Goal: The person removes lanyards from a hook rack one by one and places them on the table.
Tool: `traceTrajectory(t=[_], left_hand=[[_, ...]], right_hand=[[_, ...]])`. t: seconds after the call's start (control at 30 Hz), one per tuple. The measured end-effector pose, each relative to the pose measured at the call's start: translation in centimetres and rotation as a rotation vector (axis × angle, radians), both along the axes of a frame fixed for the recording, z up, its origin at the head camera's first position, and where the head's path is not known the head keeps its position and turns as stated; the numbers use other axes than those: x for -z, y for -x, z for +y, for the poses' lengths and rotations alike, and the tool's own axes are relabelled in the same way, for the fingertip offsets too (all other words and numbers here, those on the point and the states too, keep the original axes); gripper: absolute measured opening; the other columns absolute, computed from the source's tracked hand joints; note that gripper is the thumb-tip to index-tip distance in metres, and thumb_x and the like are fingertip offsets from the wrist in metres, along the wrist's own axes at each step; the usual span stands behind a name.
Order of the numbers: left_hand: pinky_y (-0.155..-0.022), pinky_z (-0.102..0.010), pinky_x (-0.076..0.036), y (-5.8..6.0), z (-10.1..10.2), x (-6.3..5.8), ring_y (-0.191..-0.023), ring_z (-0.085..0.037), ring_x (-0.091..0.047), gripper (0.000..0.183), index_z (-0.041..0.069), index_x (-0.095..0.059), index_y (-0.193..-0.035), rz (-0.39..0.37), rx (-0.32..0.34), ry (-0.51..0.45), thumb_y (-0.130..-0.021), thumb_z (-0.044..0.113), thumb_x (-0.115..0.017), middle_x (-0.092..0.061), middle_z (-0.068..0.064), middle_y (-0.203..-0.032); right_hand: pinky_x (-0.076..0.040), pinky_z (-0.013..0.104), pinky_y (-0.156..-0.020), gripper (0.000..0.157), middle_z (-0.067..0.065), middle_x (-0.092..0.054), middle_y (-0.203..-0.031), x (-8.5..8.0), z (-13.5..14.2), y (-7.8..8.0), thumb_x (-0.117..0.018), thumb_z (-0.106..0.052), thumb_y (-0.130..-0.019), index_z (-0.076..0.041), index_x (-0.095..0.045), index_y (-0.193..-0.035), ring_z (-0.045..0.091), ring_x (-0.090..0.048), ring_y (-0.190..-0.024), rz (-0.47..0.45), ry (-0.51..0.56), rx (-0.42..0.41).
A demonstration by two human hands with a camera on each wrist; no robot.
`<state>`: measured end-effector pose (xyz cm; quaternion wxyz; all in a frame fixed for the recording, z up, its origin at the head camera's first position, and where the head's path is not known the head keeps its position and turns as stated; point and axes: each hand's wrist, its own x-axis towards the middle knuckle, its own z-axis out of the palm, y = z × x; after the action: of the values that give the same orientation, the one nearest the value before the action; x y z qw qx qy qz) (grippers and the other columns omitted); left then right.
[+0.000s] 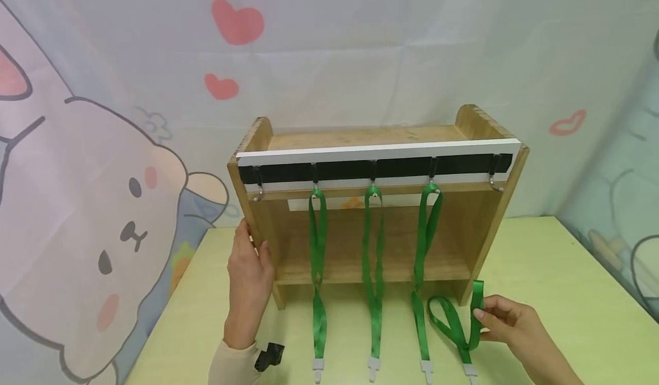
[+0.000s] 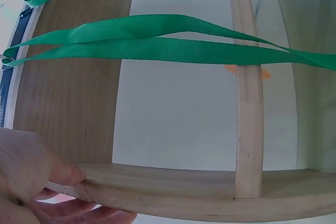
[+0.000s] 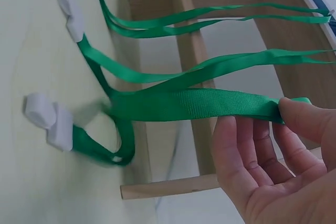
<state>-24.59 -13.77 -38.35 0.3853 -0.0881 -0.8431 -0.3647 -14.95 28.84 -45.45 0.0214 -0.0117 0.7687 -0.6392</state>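
Observation:
My left hand [image 1: 251, 279] grips the left side panel of a wooden shelf [image 1: 491, 225]; the left wrist view has the thumb on the panel's inner face and the fingers round its outside. At the shelf's lower right, my right hand [image 1: 520, 328] pinches a green lanyard [image 1: 477, 308] between thumb and fingers. Its loop droops to the left, and its white clip [image 3: 60, 124] hangs low by the tabletop. Three more green lanyards, left [image 1: 319, 230], middle [image 1: 366, 242] and right [image 1: 422, 242], dangle from hooks along the shelf's front.
A black strip [image 1: 342, 171] on a white board carries the hooks. Both end hooks, left [image 1: 259, 193] and right [image 1: 494, 183], are bare. The shelf stands on a pale yellow-green table [image 1: 556, 259]. Behind it hangs a printed cloth [image 1: 360, 47] with hearts and a cartoon animal.

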Motion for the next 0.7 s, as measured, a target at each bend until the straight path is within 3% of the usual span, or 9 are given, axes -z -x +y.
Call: traceTrajectory(t=[0.27,0.4,0.7], left_hand=[[-0.079,-0.06,-0.057,0.1,-0.1,0.1,-0.104,-0.051,-0.063,0.049,-0.017,-0.04,-0.137,0.008,0.001,0.003,-0.093,-0.012,-0.061,-0.055,-0.036,-0.122],[-0.078,-0.06,-0.057,0.2,-0.2,0.2,-0.103,-0.052,-0.063,0.049,-0.018,-0.04,-0.137,0.015,-0.001,0.005,-0.092,-0.013,-0.061,-0.055,-0.037,-0.121],[-0.074,-0.058,-0.059,0.2,-0.2,0.3,-0.1,-0.051,-0.064,0.048,-0.017,-0.041,-0.136,0.007,0.008,0.003,-0.093,-0.014,-0.061,-0.056,-0.036,-0.121]], right_hand=[[-0.061,0.038,-0.075,0.023,0.004,-0.065,-0.096,0.3,-0.1,0.5,-0.061,-0.015,-0.102,0.006,-0.063,-0.111,0.018,-0.069,-0.086,-0.018,-0.035,0.004],[-0.062,0.037,-0.07,0.027,0.008,-0.064,-0.094,0.9,-0.5,1.2,-0.063,-0.013,-0.101,0.011,-0.062,-0.113,0.014,-0.066,-0.081,0.008,-0.126,-0.018],[-0.059,0.033,-0.055,0.019,0.007,-0.066,-0.089,2.0,-0.9,3.1,-0.067,-0.01,-0.098,0.006,-0.069,-0.106,0.017,-0.064,-0.073,0.039,-0.335,-0.07]])
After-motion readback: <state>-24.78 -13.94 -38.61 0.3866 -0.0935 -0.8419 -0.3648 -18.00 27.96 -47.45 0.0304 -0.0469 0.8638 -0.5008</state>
